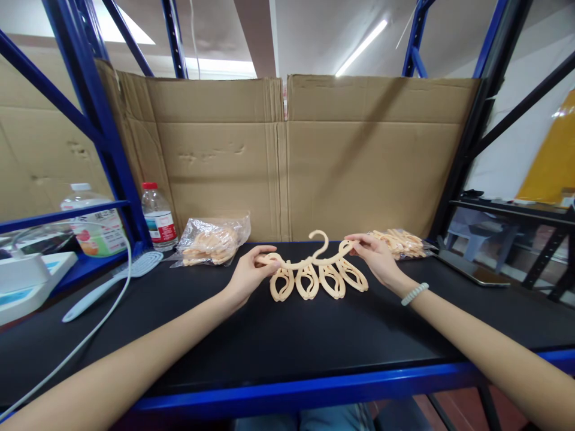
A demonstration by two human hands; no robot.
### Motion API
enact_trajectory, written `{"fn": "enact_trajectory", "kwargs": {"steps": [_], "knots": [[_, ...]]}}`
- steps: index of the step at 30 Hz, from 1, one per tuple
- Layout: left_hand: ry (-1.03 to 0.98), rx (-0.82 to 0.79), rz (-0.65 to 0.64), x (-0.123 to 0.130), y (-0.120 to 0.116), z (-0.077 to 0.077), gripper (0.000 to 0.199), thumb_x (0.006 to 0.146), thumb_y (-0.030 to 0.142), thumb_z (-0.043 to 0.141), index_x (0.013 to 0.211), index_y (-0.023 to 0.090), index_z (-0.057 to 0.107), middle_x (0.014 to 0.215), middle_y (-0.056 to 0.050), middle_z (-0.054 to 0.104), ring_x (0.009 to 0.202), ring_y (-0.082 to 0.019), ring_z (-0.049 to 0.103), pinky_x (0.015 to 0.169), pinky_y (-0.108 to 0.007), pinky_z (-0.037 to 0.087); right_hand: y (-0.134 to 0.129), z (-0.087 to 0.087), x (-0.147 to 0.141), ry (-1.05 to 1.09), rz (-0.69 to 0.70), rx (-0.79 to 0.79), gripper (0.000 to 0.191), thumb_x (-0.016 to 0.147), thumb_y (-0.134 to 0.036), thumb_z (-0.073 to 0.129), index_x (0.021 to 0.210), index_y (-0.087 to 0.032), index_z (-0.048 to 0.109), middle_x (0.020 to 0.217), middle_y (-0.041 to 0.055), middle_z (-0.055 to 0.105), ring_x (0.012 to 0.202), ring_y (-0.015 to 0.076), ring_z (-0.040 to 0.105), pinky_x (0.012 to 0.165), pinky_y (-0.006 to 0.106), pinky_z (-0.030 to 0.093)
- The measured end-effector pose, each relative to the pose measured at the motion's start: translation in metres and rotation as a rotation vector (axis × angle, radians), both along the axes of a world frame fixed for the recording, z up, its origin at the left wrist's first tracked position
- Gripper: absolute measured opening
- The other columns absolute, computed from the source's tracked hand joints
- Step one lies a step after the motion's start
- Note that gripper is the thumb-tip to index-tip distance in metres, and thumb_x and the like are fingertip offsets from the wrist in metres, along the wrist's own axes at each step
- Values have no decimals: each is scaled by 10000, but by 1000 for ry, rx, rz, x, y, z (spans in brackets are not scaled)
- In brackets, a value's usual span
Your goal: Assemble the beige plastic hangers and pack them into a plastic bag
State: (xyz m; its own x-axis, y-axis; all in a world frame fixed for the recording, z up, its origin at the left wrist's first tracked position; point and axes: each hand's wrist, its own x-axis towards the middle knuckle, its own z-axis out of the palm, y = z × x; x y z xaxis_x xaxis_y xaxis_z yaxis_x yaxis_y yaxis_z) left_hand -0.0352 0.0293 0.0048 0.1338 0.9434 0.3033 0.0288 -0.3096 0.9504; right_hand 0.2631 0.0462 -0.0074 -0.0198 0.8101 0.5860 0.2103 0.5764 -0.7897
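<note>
A cream-coloured plastic hanger (309,261) is held up between my two hands, its hook pointing upward. Several oval clips (308,282) dangle in a row from its curved bar. My left hand (252,272) pinches the bar's left end between thumb and fingers. At the other end, my right hand (375,258) grips the looped tip, with a pale beaded bracelet on that wrist. Behind my left hand lies a clear plastic bag (214,240) of similar cream pieces. Another bag (399,243) of cream pieces is partly hidden behind my right hand.
A black table (287,347) has a blue front edge. Cardboard panels (377,161) stand along its back. To the left are a red-capped bottle (159,218), a hairbrush (117,281), a white cable (105,317) and a large jug (96,224). A flat dark tablet-like device (471,269) lies right.
</note>
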Motion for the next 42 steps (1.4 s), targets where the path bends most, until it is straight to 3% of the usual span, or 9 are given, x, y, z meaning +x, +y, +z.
{"fn": "enact_trajectory", "kwargs": {"steps": [3, 7, 11, 16, 20, 28, 35, 42], "knots": [[-79, -58, -19, 3, -5, 4, 540, 580, 272, 797, 1052, 144, 568, 772, -21, 665, 734, -149, 639, 689, -267, 525, -5, -1, -8, 128, 56, -18, 283, 809, -392, 569, 992, -176, 561, 794, 33, 595, 677, 131, 575, 690, 328, 529], [-77, -87, -87, 10, -14, 4, 411, 602, 299, 797, 934, 137, 615, 811, -37, 668, 760, -153, 641, 668, -247, 532, -22, 3, -28, 238, 158, -98, 348, 742, -381, 672, 958, -218, 453, 802, -5, 552, 610, 103, 560, 598, 279, 528], [-15, -93, -197, 19, -25, 1, 369, 619, 325, 790, 894, 130, 641, 835, -64, 688, 728, -160, 647, 617, -247, 532, -41, 8, -45, 104, 315, -93, 310, 743, -380, 689, 847, -221, 443, 792, -5, 544, 654, 119, 565, 595, 272, 524], [26, -92, -267, 24, -34, 0, 345, 632, 340, 780, 868, 137, 632, 835, -67, 690, 715, -165, 653, 595, -243, 527, -57, 9, -51, -232, 490, -54, 171, 811, -347, 637, 810, -191, 568, 835, 16, 540, 749, 129, 563, 671, 274, 513], [33, -58, -242, 24, -34, 1, 334, 637, 334, 775, 880, 146, 644, 814, -51, 685, 710, -161, 649, 599, -245, 529, -59, 9, -49, -357, 491, -31, 153, 845, -329, 593, 910, -213, 669, 917, 37, 541, 842, 147, 561, 700, 270, 510], [66, 34, -283, 24, -37, 4, 312, 678, 323, 743, 928, 160, 654, 925, -79, 699, 844, -205, 655, 714, -298, 538, -62, 10, -53, -397, 460, -5, 187, 879, -298, 538, 990, -233, 673, 963, 43, 541, 828, 143, 550, 674, 269, 490], [103, -2, -355, 23, -36, 3, 292, 717, 328, 713, 948, 169, 629, 905, -61, 682, 812, -186, 651, 645, -262, 531, -67, 9, -54, -340, 553, -67, 113, 907, -289, 504, 995, -218, 500, 936, 31, 571, 819, 142, 572, 716, 287, 485], [143, 2, -296, 24, -36, 5, 340, 716, 356, 713, 945, 128, 608, 894, -73, 674, 777, -164, 632, 616, -243, 512, -65, 12, -51, -490, 383, 129, 89, 931, -245, 451, 939, -194, 523, 907, 33, 557, 801, 141, 515, 709, 283, 448]]}}
